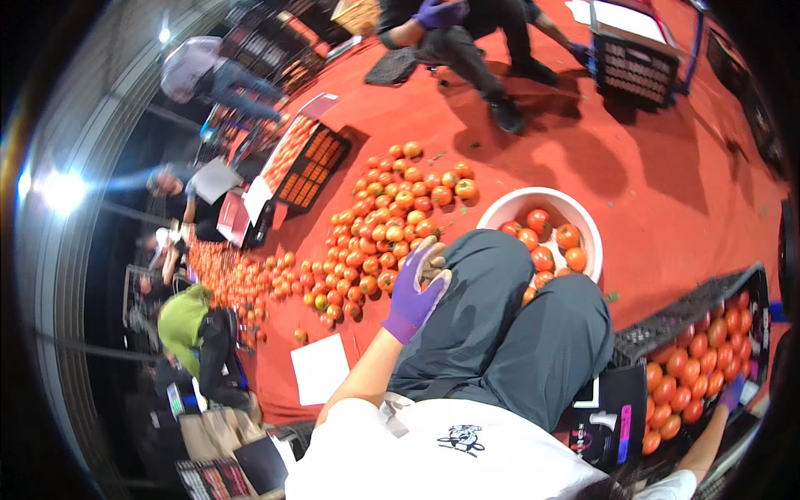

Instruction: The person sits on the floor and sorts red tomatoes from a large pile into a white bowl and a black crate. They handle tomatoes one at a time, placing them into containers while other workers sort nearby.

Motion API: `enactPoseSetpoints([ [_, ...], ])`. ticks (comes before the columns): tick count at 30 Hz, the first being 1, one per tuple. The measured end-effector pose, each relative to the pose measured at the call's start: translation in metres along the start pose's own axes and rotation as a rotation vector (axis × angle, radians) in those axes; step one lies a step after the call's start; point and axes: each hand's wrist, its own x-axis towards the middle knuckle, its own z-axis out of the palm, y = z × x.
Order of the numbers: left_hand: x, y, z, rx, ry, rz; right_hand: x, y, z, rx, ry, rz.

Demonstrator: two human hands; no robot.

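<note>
My left hand (pixel 419 287), in a purple glove with a tan palm, is held over my left thigh. Its fingers are loosely curled with the thumb apart, and no object shows in it. A large spread of tomatoes (pixel 375 229) lies on the red floor just beyond it. My right hand (pixel 732 393), also gloved in purple, reaches to the near right side of a black crate (pixel 692 312) holding rows of tomatoes (pixel 687 375). Its fingers are too small and partly hidden to make out. A white basin (pixel 593 229) with several tomatoes (pixel 568 236) stands beyond my knees.
A white sheet (pixel 321 369) lies on the red floor (pixel 650 217) at left. Another tomato-filled crate (pixel 312 171) stands far left. Across from me a person (pixel 467 50) sits beside a dark crate (pixel 635 67). A person in green (pixel 187 321) bends at the left, among others.
</note>
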Motion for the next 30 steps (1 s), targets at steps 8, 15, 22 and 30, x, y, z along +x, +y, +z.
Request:
enactPoseSetpoints([
  [8,-0.084,-0.184,-0.138,0.324,0.406,-0.247,-0.04,-0.033,0.012,-0.4,0.147,-0.094],
  [15,-0.006,-0.269,-0.14,0.431,0.192,-0.262,-0.092,-0.265,0.025,-0.429,0.369,-0.453],
  [22,0.186,-0.347,-0.091,0.786,0.09,0.049,-0.25,-0.619,0.232,0.179,-0.101,-0.48],
  [30,0.318,-0.337,-0.038,0.774,0.156,-0.338,-0.311,-0.703,0.381,0.252,-0.682,-0.435],
])
